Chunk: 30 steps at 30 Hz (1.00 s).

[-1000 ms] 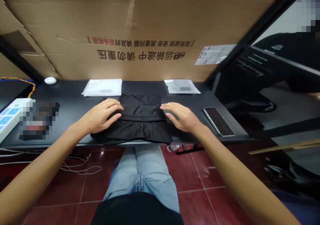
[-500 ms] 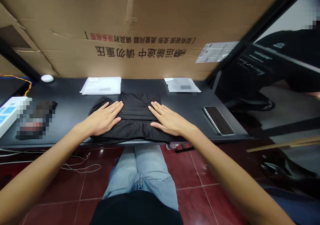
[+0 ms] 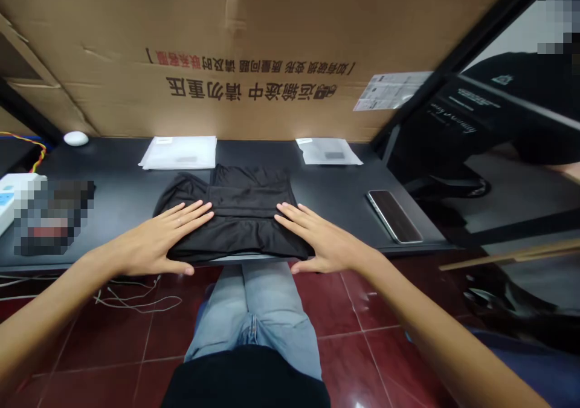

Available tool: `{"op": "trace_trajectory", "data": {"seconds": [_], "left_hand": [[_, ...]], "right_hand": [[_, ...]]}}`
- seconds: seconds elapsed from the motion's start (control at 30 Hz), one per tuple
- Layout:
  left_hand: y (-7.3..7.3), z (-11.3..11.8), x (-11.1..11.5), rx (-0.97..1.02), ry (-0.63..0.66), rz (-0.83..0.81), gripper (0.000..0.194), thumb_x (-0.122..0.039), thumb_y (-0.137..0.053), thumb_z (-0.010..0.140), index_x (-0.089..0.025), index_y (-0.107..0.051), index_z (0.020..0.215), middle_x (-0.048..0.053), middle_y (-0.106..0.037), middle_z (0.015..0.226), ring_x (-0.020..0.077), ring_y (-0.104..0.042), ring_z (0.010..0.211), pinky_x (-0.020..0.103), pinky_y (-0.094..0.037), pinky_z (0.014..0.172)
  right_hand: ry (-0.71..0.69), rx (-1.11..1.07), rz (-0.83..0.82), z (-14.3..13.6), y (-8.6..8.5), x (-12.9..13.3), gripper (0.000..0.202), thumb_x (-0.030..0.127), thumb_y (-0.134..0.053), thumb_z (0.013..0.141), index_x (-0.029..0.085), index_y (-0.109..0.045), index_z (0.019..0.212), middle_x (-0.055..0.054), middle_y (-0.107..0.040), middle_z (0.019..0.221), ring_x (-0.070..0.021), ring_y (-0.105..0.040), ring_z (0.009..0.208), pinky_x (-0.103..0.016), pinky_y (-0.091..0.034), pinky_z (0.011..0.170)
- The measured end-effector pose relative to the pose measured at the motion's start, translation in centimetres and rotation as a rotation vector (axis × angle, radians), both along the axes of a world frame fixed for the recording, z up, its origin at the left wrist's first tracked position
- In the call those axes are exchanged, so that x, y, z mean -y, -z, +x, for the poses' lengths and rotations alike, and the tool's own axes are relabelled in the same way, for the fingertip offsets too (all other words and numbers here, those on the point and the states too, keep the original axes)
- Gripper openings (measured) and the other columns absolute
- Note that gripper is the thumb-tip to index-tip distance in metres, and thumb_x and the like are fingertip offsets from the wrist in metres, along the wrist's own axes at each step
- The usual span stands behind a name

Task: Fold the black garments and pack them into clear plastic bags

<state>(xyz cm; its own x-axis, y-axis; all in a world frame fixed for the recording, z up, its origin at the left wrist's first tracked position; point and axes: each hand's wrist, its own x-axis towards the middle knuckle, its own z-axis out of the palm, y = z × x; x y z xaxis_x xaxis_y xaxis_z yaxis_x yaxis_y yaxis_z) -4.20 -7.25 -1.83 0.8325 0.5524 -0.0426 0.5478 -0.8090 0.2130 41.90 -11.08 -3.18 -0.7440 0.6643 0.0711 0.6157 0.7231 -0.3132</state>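
Observation:
A black cloth (image 3: 244,205), folded and slightly wrinkled, lies at the front edge of the dark table. My left hand (image 3: 165,239) rests on its left side with fingers stretched out and the thumb apart, near the table edge. On the right side of the cloth lies my right hand (image 3: 321,239), its fingers extended over the fabric and its thumb pointing inward at the edge. Neither hand grips anything.
Two white packets (image 3: 179,153) (image 3: 328,152) lie behind the cloth, before a cardboard sheet (image 3: 272,21). A phone (image 3: 395,216) is at the right. A power strip (image 3: 16,196) and a white oval object (image 3: 76,138) are left. A person in black (image 3: 521,106) is at the right.
Both hands have slid outward and toward the table's front edge, and their thumbs have spread off the cloth. The view has shifted slightly.

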Motion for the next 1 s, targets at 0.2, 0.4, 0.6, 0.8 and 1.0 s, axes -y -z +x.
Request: {"op": "trace_trajectory", "data": {"seconds": [0.2,0.4,0.6,0.8,1.0], "left_hand": [[0.0,-1.8,0.9,0.021,-0.016,-0.023,0.083,-0.058,-0.058,0.107,-0.043,-0.018,0.179,-0.001,-0.016,0.186,0.035,-0.031,0.169,0.058,-0.03,0.139],[-0.3,-2.9,0.6,0.184,-0.088,-0.127,0.052,-0.047,-0.06,0.109,-0.042,-0.058,0.16,0.0,-0.042,0.178,0.0309,-0.054,0.157,0.05,-0.05,0.128],[-1.0,-2.8,0.3,0.371,-0.279,-0.18,0.026,-0.048,-0.064,0.105,-0.028,-0.079,0.111,0.007,-0.075,0.145,0.0267,-0.075,0.123,0.036,-0.062,0.098],[-1.7,-2.0,-1.4,0.404,-0.535,-0.148,0.034,-0.055,-0.058,0.104,-0.023,-0.068,0.099,-0.002,-0.07,0.077,0.0156,-0.059,0.068,0.026,-0.045,0.066],[-1.2,0.4,-4.8,0.414,-0.684,-0.105,0.038,-0.06,-0.049,0.105,-0.024,-0.061,0.098,-0.006,-0.05,0.057,0.0159,-0.045,0.054,0.028,-0.032,0.058]], "right_hand": [[0.083,0.058,0.019,0.0,0.0,1.4,0.077,0.047,-0.066,0.108,0.029,-0.033,0.175,-0.013,-0.024,0.184,-0.036,-0.023,0.171,-0.07,-0.022,0.137],[0.116,-0.059,-0.021,0.4,-1.0,1.3,0.047,0.032,-0.054,0.113,0.031,-0.059,0.16,-0.011,-0.046,0.175,-0.0331,-0.039,0.166,-0.069,-0.032,0.134],[0.24,-0.31,-0.024,-0.3,-1.7,0.1,0.035,0.032,-0.053,0.111,0.029,-0.075,0.138,-0.007,-0.073,0.15,-0.0281,-0.069,0.141,-0.049,-0.054,0.122],[0.545,-0.45,-0.037,-1.2,-1.3,-2.4,0.038,0.053,-0.06,0.107,0.021,-0.079,0.101,-0.004,-0.083,0.094,-0.0246,-0.078,0.087,-0.034,-0.06,0.081],[0.714,-0.58,-0.041,-2.3,0.0,-5.4,0.038,0.059,-0.07,0.097,0.021,-0.075,0.097,-0.001,-0.076,0.07,-0.022,-0.07,0.065,-0.031,-0.052,0.065]]}}
